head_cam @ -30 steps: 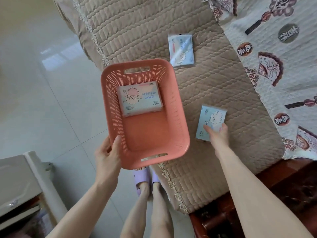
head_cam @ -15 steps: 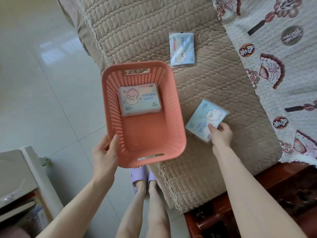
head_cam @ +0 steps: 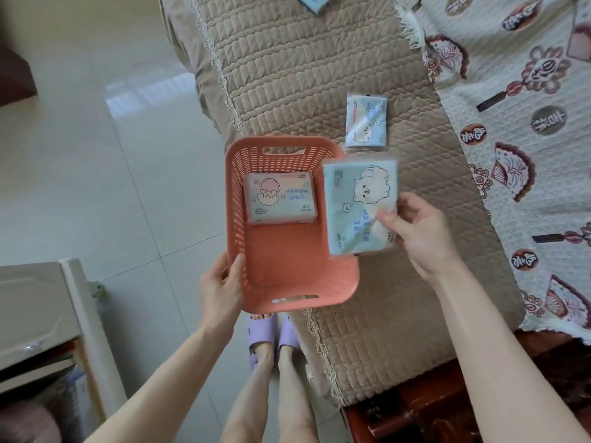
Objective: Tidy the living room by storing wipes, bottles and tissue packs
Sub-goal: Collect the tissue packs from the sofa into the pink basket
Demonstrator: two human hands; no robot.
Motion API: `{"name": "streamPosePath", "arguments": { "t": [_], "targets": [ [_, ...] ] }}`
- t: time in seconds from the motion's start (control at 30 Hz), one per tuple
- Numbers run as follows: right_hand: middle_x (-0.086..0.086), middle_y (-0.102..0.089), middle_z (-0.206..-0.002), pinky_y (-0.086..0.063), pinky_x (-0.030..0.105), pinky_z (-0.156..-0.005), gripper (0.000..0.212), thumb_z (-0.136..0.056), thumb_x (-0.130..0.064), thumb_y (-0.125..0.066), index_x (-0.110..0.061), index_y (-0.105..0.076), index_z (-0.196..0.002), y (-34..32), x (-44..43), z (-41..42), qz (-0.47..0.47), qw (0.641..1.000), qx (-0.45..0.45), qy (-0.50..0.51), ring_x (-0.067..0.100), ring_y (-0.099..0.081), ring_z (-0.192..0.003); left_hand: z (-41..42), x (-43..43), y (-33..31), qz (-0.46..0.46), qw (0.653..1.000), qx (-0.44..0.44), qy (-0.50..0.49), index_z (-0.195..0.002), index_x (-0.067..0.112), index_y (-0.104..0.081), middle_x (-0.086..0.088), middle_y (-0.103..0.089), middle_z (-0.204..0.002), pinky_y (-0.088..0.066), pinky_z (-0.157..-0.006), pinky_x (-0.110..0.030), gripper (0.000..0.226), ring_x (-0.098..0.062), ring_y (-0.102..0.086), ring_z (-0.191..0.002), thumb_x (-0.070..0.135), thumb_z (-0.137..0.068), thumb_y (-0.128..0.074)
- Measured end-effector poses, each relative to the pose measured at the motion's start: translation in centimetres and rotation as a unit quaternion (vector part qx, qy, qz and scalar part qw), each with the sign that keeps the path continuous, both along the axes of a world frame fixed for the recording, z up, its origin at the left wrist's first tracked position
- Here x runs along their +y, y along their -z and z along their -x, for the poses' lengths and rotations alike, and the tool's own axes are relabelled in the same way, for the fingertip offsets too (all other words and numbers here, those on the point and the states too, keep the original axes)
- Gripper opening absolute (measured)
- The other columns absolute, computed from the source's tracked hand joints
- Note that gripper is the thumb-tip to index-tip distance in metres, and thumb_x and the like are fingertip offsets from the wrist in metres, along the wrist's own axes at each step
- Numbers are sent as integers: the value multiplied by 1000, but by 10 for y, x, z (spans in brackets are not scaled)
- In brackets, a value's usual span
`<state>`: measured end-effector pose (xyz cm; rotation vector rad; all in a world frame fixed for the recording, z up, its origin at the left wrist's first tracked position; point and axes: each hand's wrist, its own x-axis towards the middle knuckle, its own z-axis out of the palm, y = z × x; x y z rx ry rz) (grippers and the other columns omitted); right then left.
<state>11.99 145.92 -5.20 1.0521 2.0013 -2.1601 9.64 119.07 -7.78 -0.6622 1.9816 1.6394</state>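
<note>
While the tan quilted sofa cover (head_cam: pixel 319 91) carries the loose packs, the salmon-pink perforated plastic basket (head_cam: pixel 243 219) hangs at its near left corner, half over the floor, long axis running from twelve to six o'clock. Its right wall is the edge the coming move turns on: the pale blue rectangular tissue pack printed with a white bear (head_cam: pixel 358 199) is held in the air straddling that wall, long axis also twelve to six, most of it over the rim and the basket floor at about nine o'clock from the grip. The right hand (head_cam: pixel 419 231) pinches the pack's right edge, thumb on the printed face, fingers closed behind it. The left hand (head_cam: pixel 220 286) clamps the basket's near left corner, thumb inside the rim. One pink-printed tissue pack (head_cam: pixel 279 199) already lies flat at the basket's far end; a smaller pale blue bear-printed pack (head_cam: pixel 366 124) rests on the cover at twelve o'clock from the held one.
</note>
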Motion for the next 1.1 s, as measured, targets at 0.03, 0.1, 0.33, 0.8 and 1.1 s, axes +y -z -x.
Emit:
{"name": "streamPosePath", "arguments": {
  "t": [0.03, 0.1, 0.33, 0.8, 1.1],
  "targets": [
    [-12, -71, -82, -54, 19, -73, 27, -85, 6, -63, -21, -65, -88, -2, -10, 6, -31, 998, -5, -62, -2, -64, -75, -1, -2, 0, 1, 1000, 0, 5, -86, 27, -71, -4, -71, -86, -52, -82, -41, 27, -22, -63, -83, 16, -99, -51],
    [-9, -70, -83, -51, 16, -71, 26, -83, 5, -66, -21, -67, -87, -3, -31, 19, -102, 979, -21, -177, -4, -62, -72, -2, -8, 0, 2, 1000, -1, 12, -87, 23, -69, -9, -67, -88, -49, -80, -42, 22, -23, -60, -83, 17, -99, -51],
    [9, -70, -102, -48, 34, -79, 24, -88, -4, -55, -16, -69, -104, 32, -102, 45, -295, 854, -157, -400, 27, -61, -96, -6, -23, -7, -2, 1000, 6, 25, -94, 19, -70, -18, -72, -98, -51, -85, -48, 20, -21, -62, -86, 14, -99, -51],
    [5, -65, -124, -44, 36, -102, 39, -87, -6, -62, -21, -64, -123, 70, -136, 50, -251, 852, -210, -409, 23, -59, -116, -13, -48, -15, -21, 1000, -4, 5, -101, 19, -70, -13, -74, -99, -52, -87, -49, 19, -18, -66, -86, 15, -99, -52],
    [3, -67, -122, -42, 29, -100, 34, -85, -7, -65, -21, -68, -117, 73, -134, 48, -216, 870, -203, -394, 20, -59, -115, -12, -46, -20, -31, 999, 1, -22, -94, 22, -70, -11, -75, -94, -54, -84, -46, 19, -21, -66, -86, 17, -98, -53]
  ]
}}
